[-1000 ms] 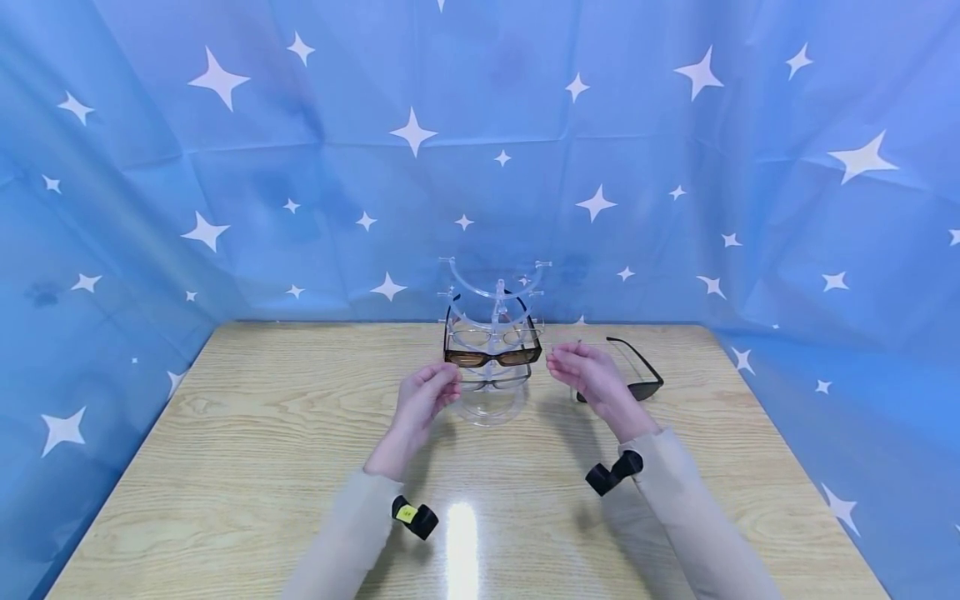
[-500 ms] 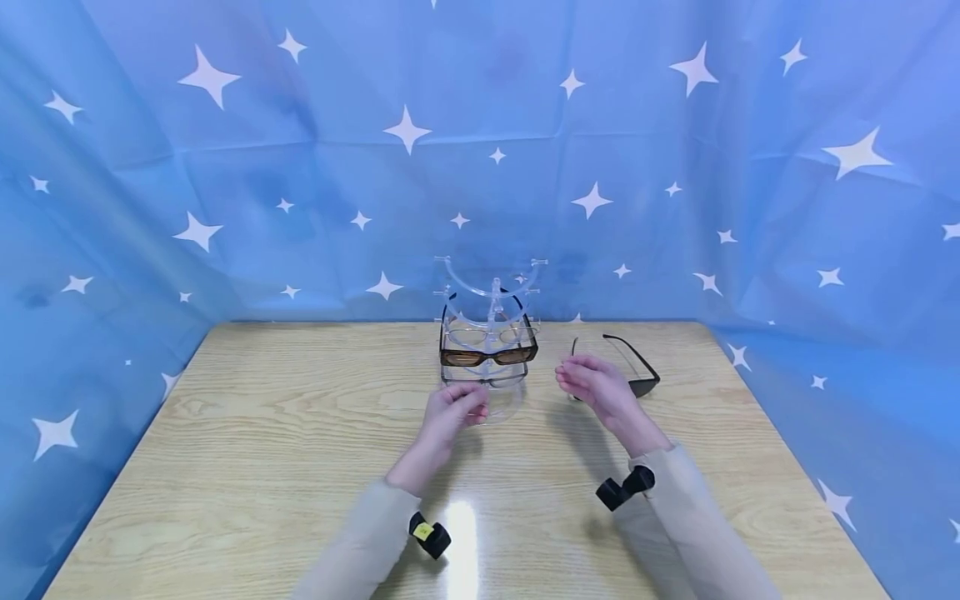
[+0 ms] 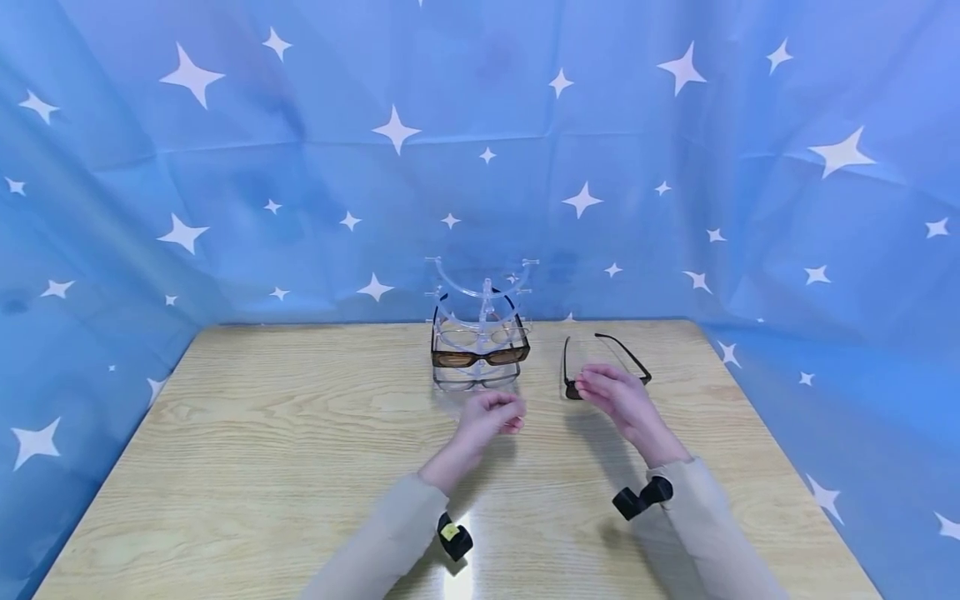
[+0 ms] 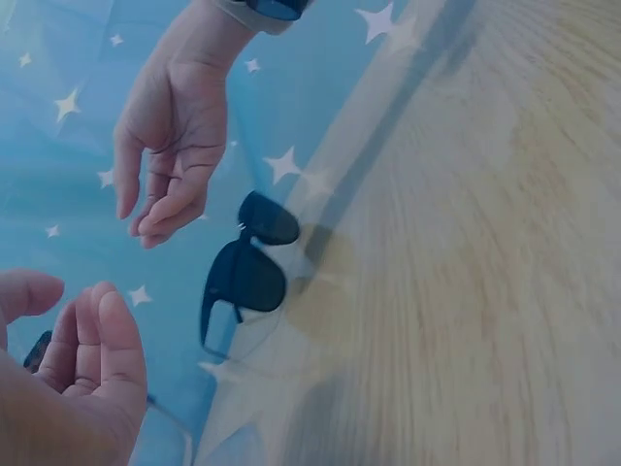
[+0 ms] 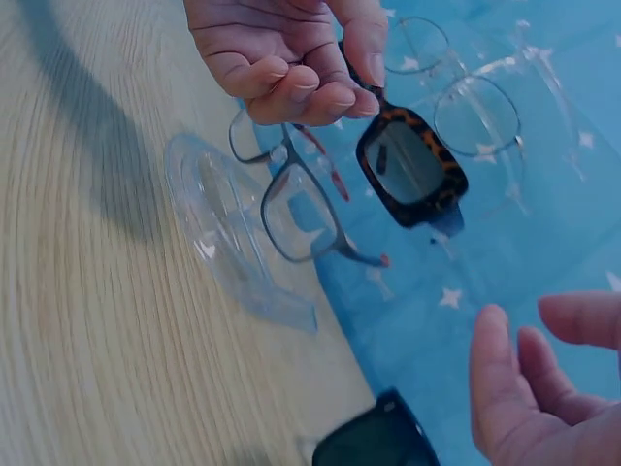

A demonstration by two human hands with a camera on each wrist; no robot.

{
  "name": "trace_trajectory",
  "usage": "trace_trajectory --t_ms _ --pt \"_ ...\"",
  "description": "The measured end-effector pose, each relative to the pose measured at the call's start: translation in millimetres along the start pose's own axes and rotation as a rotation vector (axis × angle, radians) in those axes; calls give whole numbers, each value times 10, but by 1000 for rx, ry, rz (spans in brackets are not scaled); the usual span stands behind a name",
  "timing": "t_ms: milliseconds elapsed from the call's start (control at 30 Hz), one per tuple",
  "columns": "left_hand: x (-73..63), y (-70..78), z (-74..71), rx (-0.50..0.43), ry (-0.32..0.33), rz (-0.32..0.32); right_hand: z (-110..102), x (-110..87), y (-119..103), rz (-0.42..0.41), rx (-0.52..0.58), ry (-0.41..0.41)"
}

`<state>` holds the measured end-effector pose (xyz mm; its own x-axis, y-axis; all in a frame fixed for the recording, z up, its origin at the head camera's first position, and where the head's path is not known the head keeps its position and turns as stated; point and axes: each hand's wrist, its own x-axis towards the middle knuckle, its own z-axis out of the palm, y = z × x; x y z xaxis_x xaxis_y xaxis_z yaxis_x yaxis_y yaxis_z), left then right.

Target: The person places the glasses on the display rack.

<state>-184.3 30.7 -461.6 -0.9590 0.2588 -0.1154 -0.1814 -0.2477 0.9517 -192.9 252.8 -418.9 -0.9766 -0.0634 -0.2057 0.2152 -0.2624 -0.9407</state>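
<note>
A clear display stand (image 3: 486, 310) holds brown tortoiseshell sunglasses (image 3: 480, 358). Thin wire-rimmed glasses (image 5: 477, 115) hang above them, grey-framed glasses (image 5: 301, 209) below. My left hand (image 3: 482, 427) hovers in front of the stand's base, fingers loosely curled with nothing in them. To its right, my right hand (image 3: 624, 407) is also bare, thumb and fingers apart in the right wrist view. Black sunglasses (image 4: 247, 272) lie on the table right of the stand, temples spread toward the back. In the head view the right hand overlaps their front and hides part of the lenses.
The wooden table (image 3: 262, 442) ends at a blue curtain (image 3: 322, 183) with white stars, which also hangs along both sides. The stand's upper clear arms (image 3: 483, 292) carry no glasses. Each wrist wears a black camera (image 3: 455, 537).
My left hand has left the stand's left side, by the lower glasses, moving right and toward me. My right hand has drawn back right, over the black sunglasses. The head view has shifted slightly.
</note>
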Motion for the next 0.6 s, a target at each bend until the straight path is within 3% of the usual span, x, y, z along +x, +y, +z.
trace_trajectory --t_ms 300,500,600 --pt "144 -93 263 44 -3 -51 -218 -50 -14 -11 16 47" --pt "303 -181 381 34 29 -114 -386 -34 -28 -40 -54 95" --pt "380 -211 438 39 41 -120 -479 -19 -43 -32 -14 104"
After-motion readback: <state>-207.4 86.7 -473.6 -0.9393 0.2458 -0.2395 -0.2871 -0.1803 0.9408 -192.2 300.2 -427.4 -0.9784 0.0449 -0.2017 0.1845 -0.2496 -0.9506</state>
